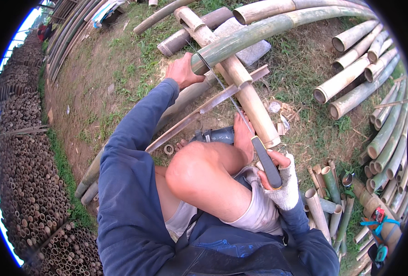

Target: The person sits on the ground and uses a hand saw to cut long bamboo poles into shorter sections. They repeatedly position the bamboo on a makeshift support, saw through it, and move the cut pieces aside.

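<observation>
A long green bamboo pole (268,28) lies across a thicker pale bamboo piece (254,110) in front of me. My left hand (184,71) is closed around the pole's near end. My right hand (277,177), in a white glove with bare fingertips, grips the grey and yellow handle of a handsaw (267,163). From the handle, the thin saw blade (231,97) runs up and left, crossing the pole just right of my left hand. Whether its teeth are in the bamboo I cannot tell. My bare foot (243,138) is beside the pale bamboo piece.
A long, narrow brown strip (185,123) slants across the ground under the blade. Behind the pole sits a grey stone block (254,51). Cut bamboo poles (346,85) lie to the right, shorter pieces (321,211) nearer me. Tall bamboo stacks (29,184) line the left.
</observation>
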`<state>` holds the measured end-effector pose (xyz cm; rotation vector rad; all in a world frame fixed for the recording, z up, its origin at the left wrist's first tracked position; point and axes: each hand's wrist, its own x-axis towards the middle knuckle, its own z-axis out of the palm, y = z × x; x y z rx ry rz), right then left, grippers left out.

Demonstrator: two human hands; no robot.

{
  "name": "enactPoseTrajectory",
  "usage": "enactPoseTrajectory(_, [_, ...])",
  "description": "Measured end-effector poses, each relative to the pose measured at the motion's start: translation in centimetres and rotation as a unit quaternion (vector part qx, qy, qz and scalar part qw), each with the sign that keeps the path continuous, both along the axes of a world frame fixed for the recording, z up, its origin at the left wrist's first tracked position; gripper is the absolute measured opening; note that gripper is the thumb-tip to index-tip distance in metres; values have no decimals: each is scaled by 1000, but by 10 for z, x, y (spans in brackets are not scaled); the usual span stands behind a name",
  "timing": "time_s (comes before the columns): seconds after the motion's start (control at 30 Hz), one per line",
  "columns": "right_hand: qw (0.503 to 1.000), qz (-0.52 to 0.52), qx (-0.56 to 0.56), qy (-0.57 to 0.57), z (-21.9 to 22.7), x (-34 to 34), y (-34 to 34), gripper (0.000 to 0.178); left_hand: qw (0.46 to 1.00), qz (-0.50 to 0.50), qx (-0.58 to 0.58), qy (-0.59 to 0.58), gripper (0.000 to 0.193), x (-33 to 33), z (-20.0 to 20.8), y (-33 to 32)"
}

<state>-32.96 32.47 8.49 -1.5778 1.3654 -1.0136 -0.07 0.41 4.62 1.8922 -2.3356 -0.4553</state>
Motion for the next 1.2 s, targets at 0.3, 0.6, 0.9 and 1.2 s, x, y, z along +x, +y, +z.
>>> enactPoseTrajectory(0.3, [996,-8,-91,-5,-4,4,-18,63,1000,-19,17,18,92,15,-7,-18])
enactPoseTrajectory(0.6, [997,34,-47,-51,-24,25,-76,60,998,-40,43,35,93,21,-9,-32])
enactPoseTrajectory(0.9, [994,9,-92,-65,-63,60,-129,53,996,-41,57,46,91,22,-15,-32])
enactPoseTrajectory(1.2, [993,-19,-34,-113,-39,60,-124,54,981,-58,174,69,103,44,-44,-43])
